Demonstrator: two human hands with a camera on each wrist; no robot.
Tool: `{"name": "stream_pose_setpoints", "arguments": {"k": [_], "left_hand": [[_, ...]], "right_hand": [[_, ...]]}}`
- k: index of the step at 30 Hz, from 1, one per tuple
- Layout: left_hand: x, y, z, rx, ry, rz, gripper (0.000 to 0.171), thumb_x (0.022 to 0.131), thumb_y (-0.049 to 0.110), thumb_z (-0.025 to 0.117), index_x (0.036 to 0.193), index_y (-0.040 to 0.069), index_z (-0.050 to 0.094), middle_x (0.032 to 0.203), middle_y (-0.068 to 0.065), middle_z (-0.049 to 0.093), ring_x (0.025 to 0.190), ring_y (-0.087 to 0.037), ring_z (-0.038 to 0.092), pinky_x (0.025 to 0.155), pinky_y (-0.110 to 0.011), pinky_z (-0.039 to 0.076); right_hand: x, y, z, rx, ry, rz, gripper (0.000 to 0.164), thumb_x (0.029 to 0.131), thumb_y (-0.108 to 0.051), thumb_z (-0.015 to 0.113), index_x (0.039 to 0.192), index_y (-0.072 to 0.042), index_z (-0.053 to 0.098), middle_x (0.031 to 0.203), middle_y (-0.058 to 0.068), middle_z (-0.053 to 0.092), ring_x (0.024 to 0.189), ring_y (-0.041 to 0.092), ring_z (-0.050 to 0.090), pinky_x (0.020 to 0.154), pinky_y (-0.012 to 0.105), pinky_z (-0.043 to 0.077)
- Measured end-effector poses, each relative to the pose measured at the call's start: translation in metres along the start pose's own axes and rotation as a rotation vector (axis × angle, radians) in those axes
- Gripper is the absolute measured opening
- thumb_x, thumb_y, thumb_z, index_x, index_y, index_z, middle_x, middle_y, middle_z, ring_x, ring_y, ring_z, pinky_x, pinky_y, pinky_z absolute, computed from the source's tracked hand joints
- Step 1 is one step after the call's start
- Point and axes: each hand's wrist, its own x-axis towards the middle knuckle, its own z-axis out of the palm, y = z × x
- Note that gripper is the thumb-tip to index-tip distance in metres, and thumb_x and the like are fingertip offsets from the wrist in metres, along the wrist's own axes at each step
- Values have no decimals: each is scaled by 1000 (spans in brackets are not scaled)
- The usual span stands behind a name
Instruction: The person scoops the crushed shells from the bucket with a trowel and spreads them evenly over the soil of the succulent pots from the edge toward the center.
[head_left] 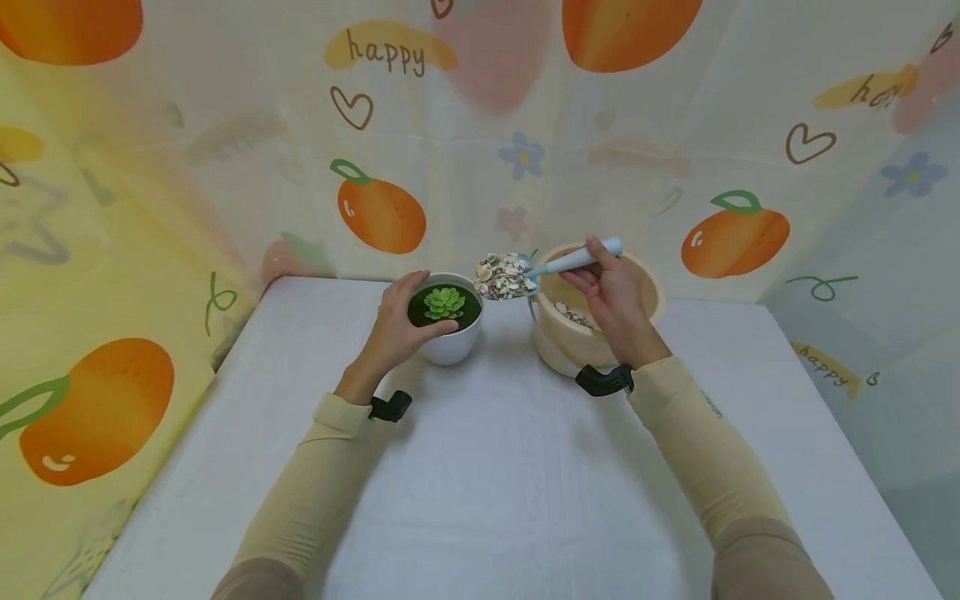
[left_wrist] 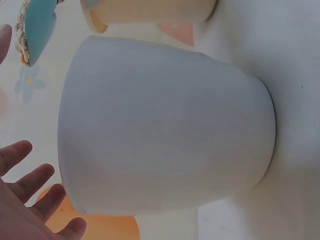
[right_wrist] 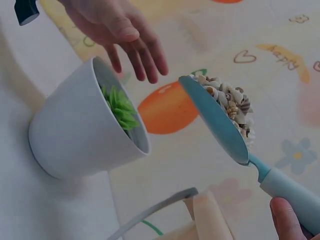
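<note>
My right hand (head_left: 617,302) grips the pale blue handle of a small garden trowel (right_wrist: 220,122). Its blade carries a heap of small seashells (head_left: 504,277), held in the air just right of a white flowerpot (left_wrist: 165,130). Inside that pot, a green succulent (head_left: 444,303) sits in dark soil. The left hand (head_left: 397,321) hovers at the pot's left rim, fingers spread and relaxed, its thumb reaching over the near edge. In the right wrist view this hand appears above the rim, not wrapped around the pot.
A cream bucket (head_left: 558,350) with a grey handle stands behind and below the right hand, holding more shells (head_left: 573,315). Both containers stand toward the back of a white-covered table (head_left: 480,483). A printed fabric backdrop (head_left: 465,150) rises directly behind them.
</note>
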Motion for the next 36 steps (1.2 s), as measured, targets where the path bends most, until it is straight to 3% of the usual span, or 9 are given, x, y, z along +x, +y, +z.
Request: {"name": "stream_pose_setpoints", "arguments": {"k": [12, 18, 28, 36], "left_hand": [[-1, -14, -7, -7, -2, -25, 92, 77, 39, 81, 150, 10, 33, 155, -10, 33, 143, -32, 27, 115, -58, 26], [1, -25, -11, -59, -16, -37, 96, 76, 43, 81, 151, 10, 31, 155, -12, 32, 143, -32, 27, 116, -58, 25], [1, -36, -11, -92, -51, -91, 101, 75, 38, 83, 154, 12, 25, 157, -15, 27, 145, -34, 26, 116, -60, 23], [1, -45, -8, -129, -105, -151, 108, 76, 40, 82, 156, 8, 17, 160, -15, 22, 147, -32, 23, 119, -57, 19]], "right_hand": [[3, 16, 13, -37, 45, -1, 9, 97, -11, 58, 97, -2, 58, 75, 15, 72, 72, 25, 74, 66, 37, 60], [7, 25, 21, -62, 48, -2, 12, 98, -11, 57, 101, 0, 56, 72, 14, 71, 68, 23, 73, 65, 37, 60], [9, 39, 34, -60, 87, 3, 11, 97, -12, 58, 96, -2, 60, 75, 17, 70, 70, 24, 73, 70, 39, 59], [11, 49, 45, -119, 110, 4, 12, 99, -15, 56, 98, -4, 57, 79, 13, 69, 76, 22, 71, 78, 40, 57]]}}
